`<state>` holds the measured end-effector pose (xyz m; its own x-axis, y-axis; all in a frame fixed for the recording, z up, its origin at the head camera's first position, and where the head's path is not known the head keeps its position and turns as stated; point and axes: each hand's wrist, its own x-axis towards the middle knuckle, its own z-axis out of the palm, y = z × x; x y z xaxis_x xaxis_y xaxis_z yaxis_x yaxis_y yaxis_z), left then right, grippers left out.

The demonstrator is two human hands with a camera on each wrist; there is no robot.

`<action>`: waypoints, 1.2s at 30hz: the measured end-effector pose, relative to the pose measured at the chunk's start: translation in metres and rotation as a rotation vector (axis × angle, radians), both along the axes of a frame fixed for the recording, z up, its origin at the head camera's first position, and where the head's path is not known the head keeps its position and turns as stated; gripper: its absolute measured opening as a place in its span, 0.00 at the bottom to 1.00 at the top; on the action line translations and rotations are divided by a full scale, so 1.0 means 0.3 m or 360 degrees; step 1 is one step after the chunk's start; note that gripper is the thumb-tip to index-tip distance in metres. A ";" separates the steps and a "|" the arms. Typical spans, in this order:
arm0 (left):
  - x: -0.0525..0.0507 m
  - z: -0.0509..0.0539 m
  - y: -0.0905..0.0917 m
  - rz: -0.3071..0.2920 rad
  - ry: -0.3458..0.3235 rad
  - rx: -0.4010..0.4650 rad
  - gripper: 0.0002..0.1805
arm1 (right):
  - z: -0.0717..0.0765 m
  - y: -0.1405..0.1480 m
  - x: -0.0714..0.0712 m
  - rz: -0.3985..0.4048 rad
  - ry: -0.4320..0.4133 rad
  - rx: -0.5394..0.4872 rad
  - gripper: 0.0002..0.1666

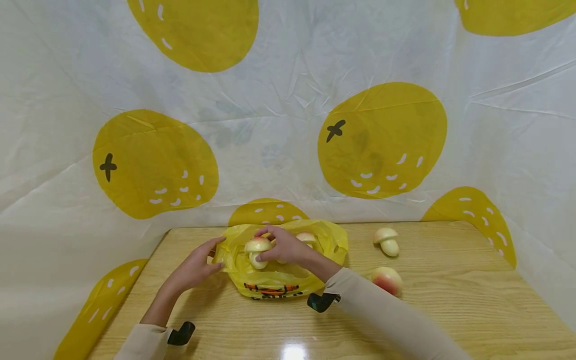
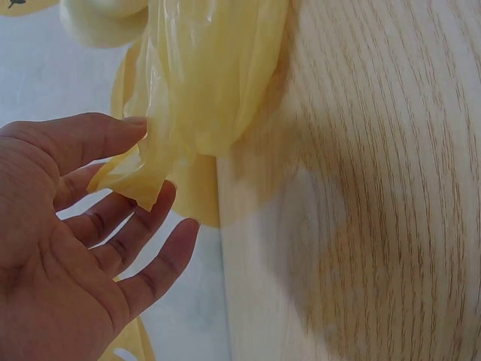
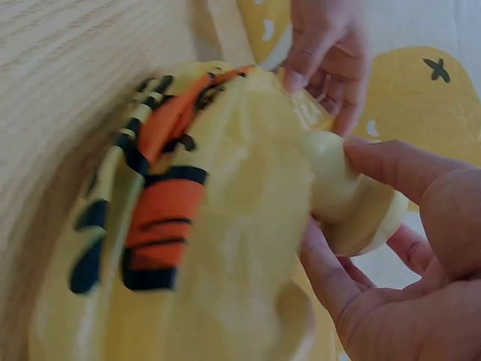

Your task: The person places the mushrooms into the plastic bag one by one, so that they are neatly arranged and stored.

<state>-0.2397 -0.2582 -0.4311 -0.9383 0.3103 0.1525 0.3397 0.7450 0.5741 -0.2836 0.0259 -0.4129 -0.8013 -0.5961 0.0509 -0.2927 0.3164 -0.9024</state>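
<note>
A yellow plastic bag (image 1: 270, 280) with orange and black print lies on the wooden table, its mouth spread upward. My right hand (image 1: 285, 245) pinches a toy mushroom (image 1: 258, 245), pale cream with a reddish cap, between thumb and fingers over the bag's mouth. Another toy mushroom (image 1: 306, 237) shows within the bag, partly behind my right hand. At the bag's left edge, my left hand (image 1: 195, 265) has its fingers curled about a corner of the film. The left wrist view shows that yellow corner (image 2: 150, 180) between thumb and fingers.
To the right of the bag, a toy mushroom (image 1: 387, 242) lies on the table (image 1: 450, 300). Nearer, a round cream piece with a red blush (image 1: 388, 280) is partly covered by my right sleeve (image 1: 378, 310). A white cloth with yellow fruit shapes (image 1: 270, 125) hangs behind the table.
</note>
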 end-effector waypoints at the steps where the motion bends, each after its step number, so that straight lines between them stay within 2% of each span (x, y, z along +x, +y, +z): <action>1: -0.001 0.000 0.000 -0.0004 0.0003 -0.0002 0.37 | -0.004 -0.006 0.005 -0.0006 0.0019 0.0019 0.31; 6: -0.005 -0.001 0.001 -0.0014 0.0013 -0.0003 0.37 | -0.042 -0.033 0.031 -0.0018 0.0101 0.0116 0.31; 16: -0.008 -0.002 -0.005 -0.0005 0.0000 -0.0003 0.37 | -0.079 -0.063 0.070 -0.0038 0.0127 0.0205 0.29; 23: -0.006 -0.009 -0.009 0.0020 -0.0022 -0.0014 0.38 | -0.111 -0.075 0.078 -0.0050 0.0264 0.0320 0.27; 31: -0.002 -0.011 -0.010 0.0025 -0.0025 -0.0016 0.38 | -0.108 -0.066 0.092 -0.0060 0.0259 0.0461 0.28; 36: 0.002 -0.004 -0.008 0.0014 -0.0003 -0.0016 0.38 | -0.089 -0.047 0.093 -0.0033 0.0234 0.0466 0.31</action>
